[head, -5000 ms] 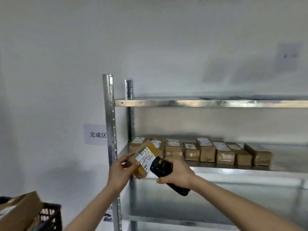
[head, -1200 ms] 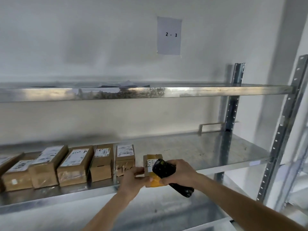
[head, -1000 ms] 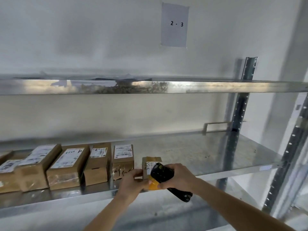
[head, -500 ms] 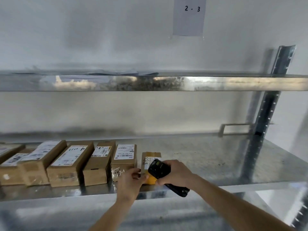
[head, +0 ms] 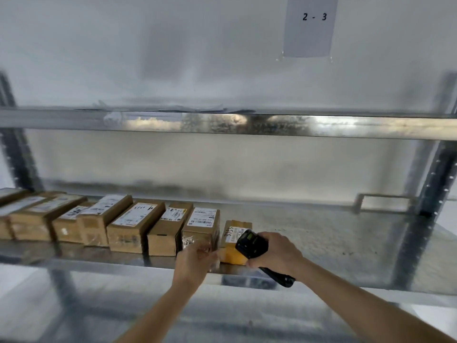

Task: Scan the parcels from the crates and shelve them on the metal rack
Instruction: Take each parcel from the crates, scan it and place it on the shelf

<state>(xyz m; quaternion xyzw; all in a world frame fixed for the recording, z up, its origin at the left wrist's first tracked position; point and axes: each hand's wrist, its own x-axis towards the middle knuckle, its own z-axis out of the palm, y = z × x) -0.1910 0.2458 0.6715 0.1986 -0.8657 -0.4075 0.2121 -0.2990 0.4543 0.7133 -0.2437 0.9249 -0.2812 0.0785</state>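
A row of brown cardboard parcels with white labels [head: 138, 225] lines the front of the galvanised metal rack shelf [head: 333, 233], running in from the far left, box against box. At the row's right end sits the small tan parcel with an orange front [head: 233, 240], flat on the shelf. The left hand [head: 195, 262] reaches to that parcel's near left corner, fingers [head: 210, 254] loosely bent and touching it; motion blur hides the exact grip. Just right, the right hand [head: 274, 252] wraps its fingers around a black handheld scanner [head: 251, 245], head hovering over the parcel's label. Up on the wall, a white paper sign [head: 310, 26] reads 2 - 3.
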